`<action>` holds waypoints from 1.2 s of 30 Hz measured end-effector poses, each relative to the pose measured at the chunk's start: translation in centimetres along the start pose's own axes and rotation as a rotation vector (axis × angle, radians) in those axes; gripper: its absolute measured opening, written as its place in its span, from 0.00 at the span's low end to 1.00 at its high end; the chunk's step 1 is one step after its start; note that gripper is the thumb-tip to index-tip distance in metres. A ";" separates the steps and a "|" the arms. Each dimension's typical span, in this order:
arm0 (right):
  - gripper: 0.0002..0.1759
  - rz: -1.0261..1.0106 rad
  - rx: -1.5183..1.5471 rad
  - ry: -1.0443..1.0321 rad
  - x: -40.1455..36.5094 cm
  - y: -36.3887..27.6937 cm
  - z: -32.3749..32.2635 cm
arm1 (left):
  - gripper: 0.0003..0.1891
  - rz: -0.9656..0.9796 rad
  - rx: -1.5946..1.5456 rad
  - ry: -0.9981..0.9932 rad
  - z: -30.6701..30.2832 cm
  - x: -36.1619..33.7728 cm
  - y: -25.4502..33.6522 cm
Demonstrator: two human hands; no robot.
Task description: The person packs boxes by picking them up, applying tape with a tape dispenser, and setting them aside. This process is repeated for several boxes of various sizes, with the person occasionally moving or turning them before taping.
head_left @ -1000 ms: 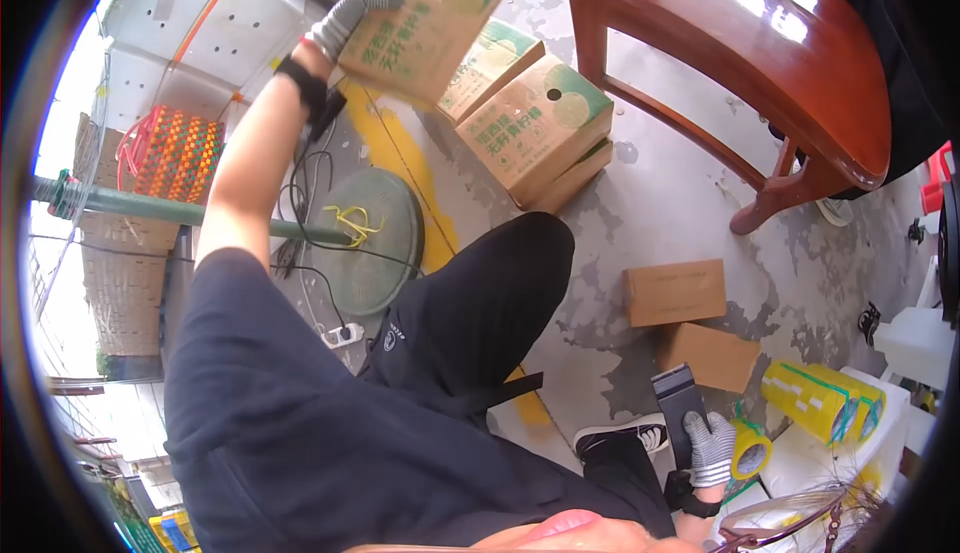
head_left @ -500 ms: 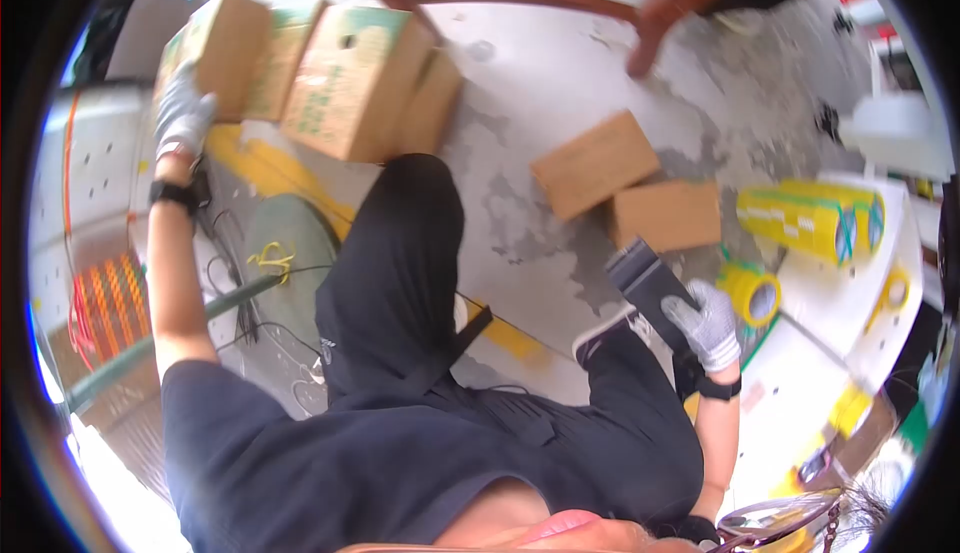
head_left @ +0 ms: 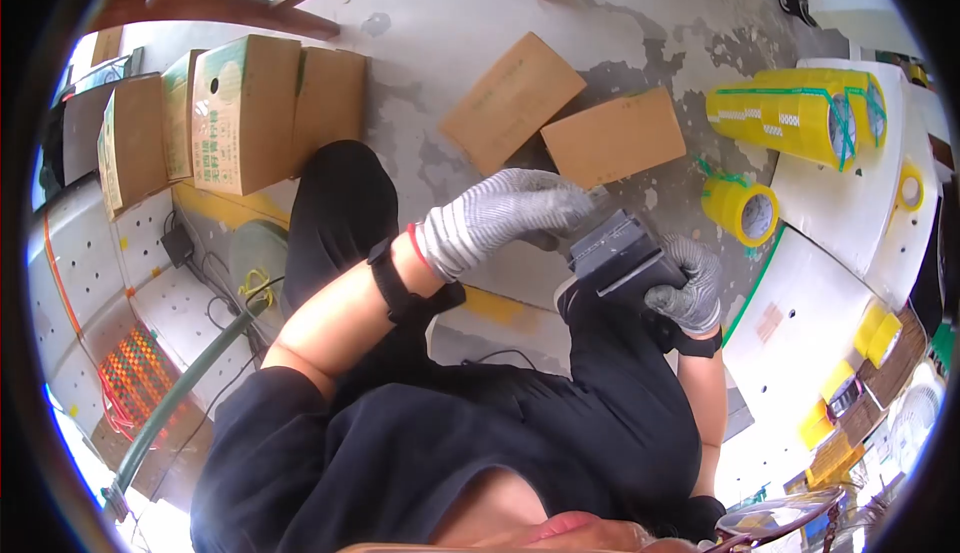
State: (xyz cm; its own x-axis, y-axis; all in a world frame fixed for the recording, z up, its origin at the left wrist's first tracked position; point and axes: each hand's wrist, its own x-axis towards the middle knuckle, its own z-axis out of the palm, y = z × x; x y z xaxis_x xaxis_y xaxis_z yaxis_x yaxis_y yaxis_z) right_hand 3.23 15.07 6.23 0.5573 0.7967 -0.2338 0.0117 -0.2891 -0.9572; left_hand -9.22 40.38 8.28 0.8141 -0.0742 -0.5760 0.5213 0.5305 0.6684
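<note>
Right hand [head_left: 685,288] is closed around a dark grey device [head_left: 622,256], while the gloved left hand [head_left: 500,218] arches over the device's far end, grip undeterminable; beyond the device a plain carton [head_left: 615,138] lies on the floor [head_left: 600,13], with a yellow tape roll [head_left: 745,211] just right of the device.

Patchy grey concrete floor [head_left: 620,3] spreads beyond the grip, with a yellow line [head_left: 497,305] just beneath. Chair [head_left: 250,11] far upper left, white table [head_left: 830,283] right. Bright daylight.

Green print on carton [head_left: 245,113], too small to read.
</note>
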 end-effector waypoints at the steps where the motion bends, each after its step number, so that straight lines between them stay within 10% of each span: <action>1: 0.30 0.019 -0.009 -0.021 0.0 0.0 0.0 | 0.17 -0.051 -0.006 0.050 0.6 0.6 -0.2; 4: 0.27 0.125 -0.015 0.009 0.5 -0.6 0.5 | 0.09 0.050 0.006 0.123 1.1 2.9 -0.9; 6: 0.25 0.223 -0.008 0.060 0.4 0.3 0.4 | 0.06 -0.032 0.699 0.366 1.4 5.2 0.6; 8: 0.22 0.275 -0.081 0.141 -0.2 2.3 0.1 | 0.07 0.307 0.934 0.414 0.0 9.1 -0.2; 15: 0.18 0.323 -0.047 0.334 -2.6 5.5 -0.7 | 0.09 0.162 1.470 0.389 -2.2 18.8 2.8; 27: 0.23 0.423 -0.064 0.353 -12.0 8.0 -2.2 | 0.06 0.532 0.994 0.325 4.1 11.5 -5.4; 36: 0.25 0.592 -0.078 0.244 -12.6 5.1 -1.2 | 0.11 0.087 0.558 0.120 -0.1 14.1 -9.7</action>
State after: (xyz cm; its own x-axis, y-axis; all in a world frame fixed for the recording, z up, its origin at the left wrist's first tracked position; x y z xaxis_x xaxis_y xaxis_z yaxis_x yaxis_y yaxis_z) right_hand -2.68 2.91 4.49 0.6607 0.3493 -0.6644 -0.3006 -0.6879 -0.6606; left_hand -2.82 34.25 -6.32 0.8423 0.0632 -0.5353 0.5362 0.0019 0.8441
